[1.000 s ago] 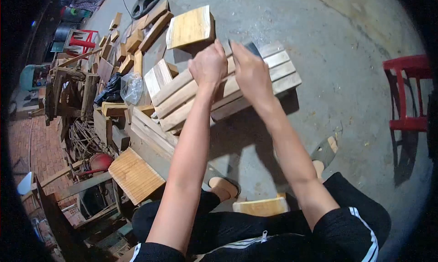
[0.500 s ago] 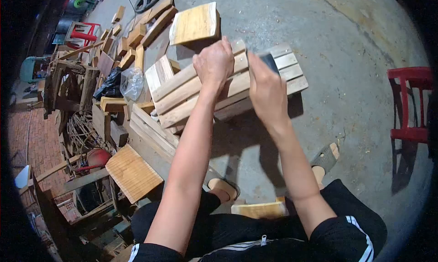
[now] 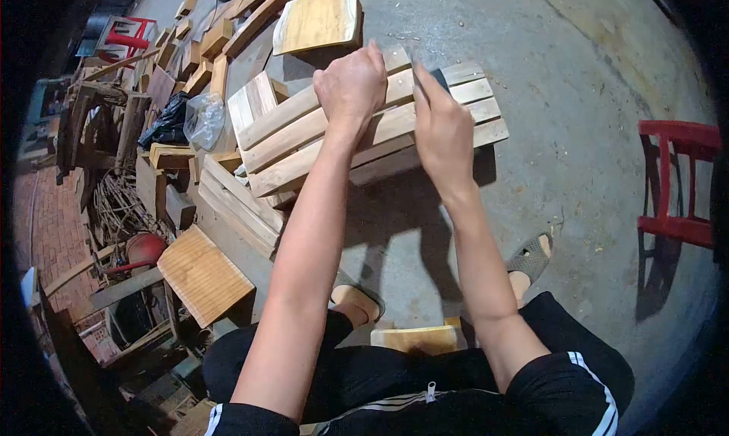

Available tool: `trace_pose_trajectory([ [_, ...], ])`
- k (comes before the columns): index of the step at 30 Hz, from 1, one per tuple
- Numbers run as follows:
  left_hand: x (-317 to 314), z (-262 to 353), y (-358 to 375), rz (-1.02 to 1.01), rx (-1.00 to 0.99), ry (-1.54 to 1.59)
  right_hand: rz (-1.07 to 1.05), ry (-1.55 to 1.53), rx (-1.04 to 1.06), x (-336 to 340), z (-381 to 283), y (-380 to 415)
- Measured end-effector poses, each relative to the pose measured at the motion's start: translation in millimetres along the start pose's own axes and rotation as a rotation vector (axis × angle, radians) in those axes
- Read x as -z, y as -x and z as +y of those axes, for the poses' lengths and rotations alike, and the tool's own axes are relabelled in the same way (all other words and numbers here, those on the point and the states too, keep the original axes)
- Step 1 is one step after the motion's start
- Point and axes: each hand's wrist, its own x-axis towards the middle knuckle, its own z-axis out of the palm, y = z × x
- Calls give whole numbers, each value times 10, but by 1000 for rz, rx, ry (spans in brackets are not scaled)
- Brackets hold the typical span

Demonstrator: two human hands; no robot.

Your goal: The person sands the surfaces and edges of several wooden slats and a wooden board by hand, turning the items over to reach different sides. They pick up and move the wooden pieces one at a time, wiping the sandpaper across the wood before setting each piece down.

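A slatted wooden piece (image 3: 292,151) lies across the middle of the view, its pale slats side by side. My left hand (image 3: 351,85) is closed in a fist over the slats, around something I cannot make out. To its right, my right hand (image 3: 444,136) is closed on a dark flat object (image 3: 439,80) that shows beyond its fingers. A thin, blurred edge rises between both hands above the slats. The dark object is partly hidden by my right hand, and what kind of object it is cannot be told.
A square-topped wooden stool (image 3: 317,20) stands beyond the slats. Wood blocks (image 3: 216,37) and a clear plastic bag (image 3: 204,121) lie at the left. A wooden board (image 3: 205,275) is lower left, a red chair (image 3: 664,181) at the right.
The whole scene has shifted slightly left and up in the view. Both hands remain over the slats, with my right hand's fingers a little differently angled.
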Motion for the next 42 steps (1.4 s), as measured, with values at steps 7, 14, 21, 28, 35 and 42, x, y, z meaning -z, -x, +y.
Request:
trace_pose_trajectory([
  [7, -4, -23, -16, -33, -7, -2, -61, 50, -37, -34, -12, -139],
  [14, -38, -46, -4, 16, -29, 10, 97, 8, 18, -145, 113, 118],
  [21, 5, -56, 18, 62, -1, 104, 0, 119, -45, -99, -4, 90],
  [28, -15, -121, 80, 67, -22, 211, 37, 239, 13, -130, 39, 147],
  [35, -39, -106, 61, 116, -23, 187, 4, 149, -27, -101, 37, 104],
  [42, -2, -74, 71, 140, -69, 117, 141, 87, -10, -85, 194, 102],
])
